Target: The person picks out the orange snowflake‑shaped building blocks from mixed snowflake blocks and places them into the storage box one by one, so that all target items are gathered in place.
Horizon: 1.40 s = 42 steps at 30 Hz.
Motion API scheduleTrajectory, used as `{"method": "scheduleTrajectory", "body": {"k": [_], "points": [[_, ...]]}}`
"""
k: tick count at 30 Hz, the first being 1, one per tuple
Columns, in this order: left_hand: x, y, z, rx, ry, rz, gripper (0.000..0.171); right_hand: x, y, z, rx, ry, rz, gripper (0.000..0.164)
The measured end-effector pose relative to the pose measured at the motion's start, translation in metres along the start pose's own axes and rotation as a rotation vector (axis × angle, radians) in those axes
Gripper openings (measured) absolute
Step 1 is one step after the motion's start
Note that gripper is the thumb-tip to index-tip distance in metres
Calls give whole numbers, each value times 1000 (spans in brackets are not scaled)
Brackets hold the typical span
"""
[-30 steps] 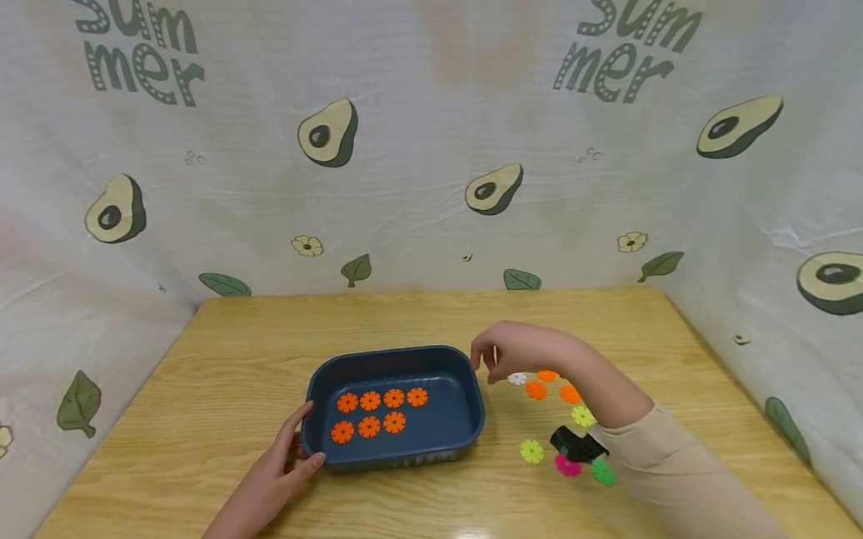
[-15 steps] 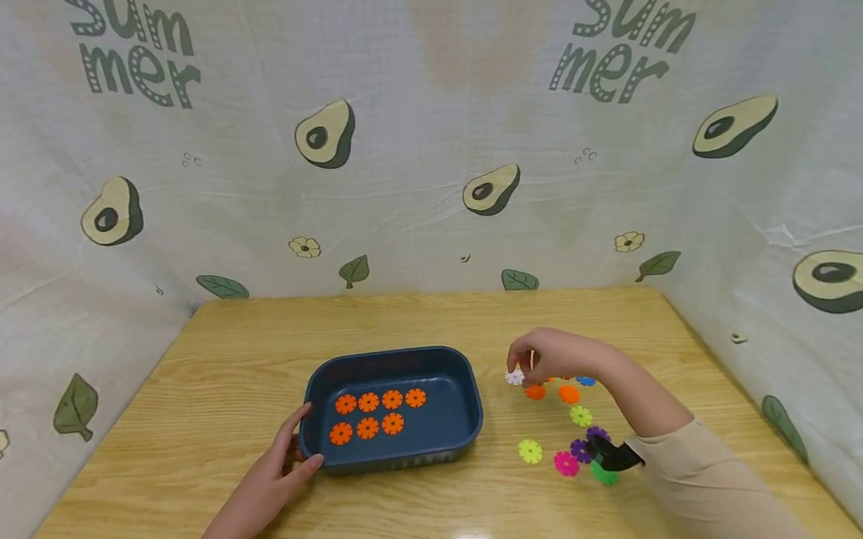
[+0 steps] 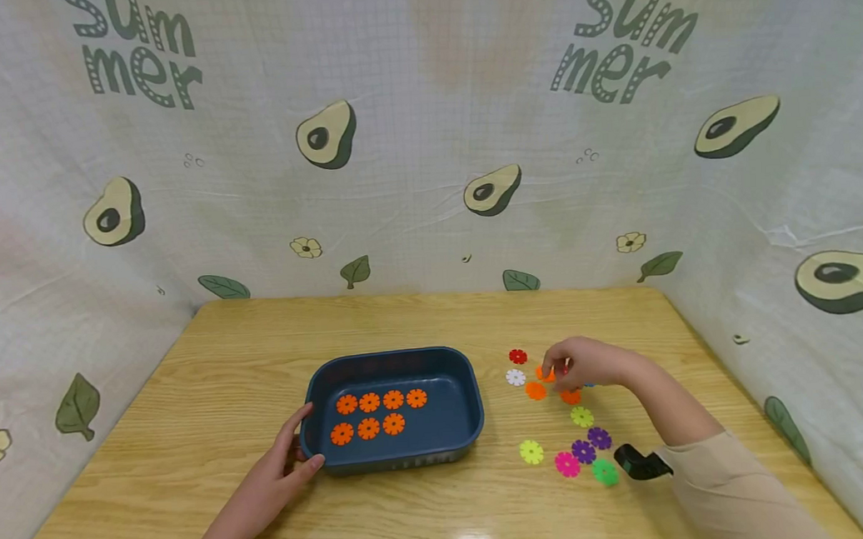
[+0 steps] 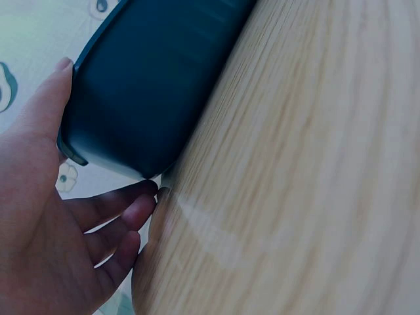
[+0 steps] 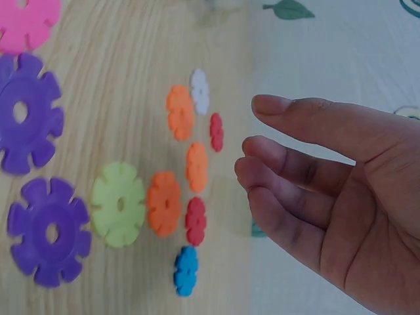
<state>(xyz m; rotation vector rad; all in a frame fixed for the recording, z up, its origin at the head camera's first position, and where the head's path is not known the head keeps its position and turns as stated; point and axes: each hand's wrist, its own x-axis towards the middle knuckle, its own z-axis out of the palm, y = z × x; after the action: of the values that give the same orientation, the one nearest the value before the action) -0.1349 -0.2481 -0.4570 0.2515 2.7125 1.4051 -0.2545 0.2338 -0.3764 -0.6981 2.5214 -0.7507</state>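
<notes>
My left hand (image 3: 276,474) holds the left front corner of a dark blue plastic tray (image 3: 442,415), thumb at the rim, as the left wrist view also shows. Inside the tray, several orange notched plastic discs (image 3: 393,399) lie flat in two rows. To the right of it, my right hand (image 3: 594,363) hovers over the loose discs with nothing between its parted thumb and fingers. Around that hand are a red disc (image 3: 518,356), a white disc (image 3: 516,377), orange discs (image 5: 163,203), a second red disc (image 5: 195,222) and a blue disc (image 5: 186,271).
Nearer the front lie yellow-green discs (image 3: 531,452), purple discs (image 3: 583,452), a pink disc (image 3: 567,464) and a green disc (image 3: 605,471). A black wrist device (image 3: 640,462) sits on the right arm. A printed cloth (image 3: 408,154) encloses the wooden table (image 3: 293,329).
My right hand has moved right, from beside the tray's right edge, past the white disc, to over the orange discs. The red and white discs have come into view. My left hand stays put.
</notes>
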Motion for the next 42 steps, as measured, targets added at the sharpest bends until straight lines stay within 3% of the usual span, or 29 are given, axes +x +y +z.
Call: {"method": "scheduleTrajectory", "body": {"k": [20, 42], "points": [[0, 1, 2, -1, 2, -1, 69, -9, 46, 14, 114, 48, 93, 20], [1, 0, 2, 3, 4, -12, 69, -4, 61, 18, 81, 81, 108, 19]]}}
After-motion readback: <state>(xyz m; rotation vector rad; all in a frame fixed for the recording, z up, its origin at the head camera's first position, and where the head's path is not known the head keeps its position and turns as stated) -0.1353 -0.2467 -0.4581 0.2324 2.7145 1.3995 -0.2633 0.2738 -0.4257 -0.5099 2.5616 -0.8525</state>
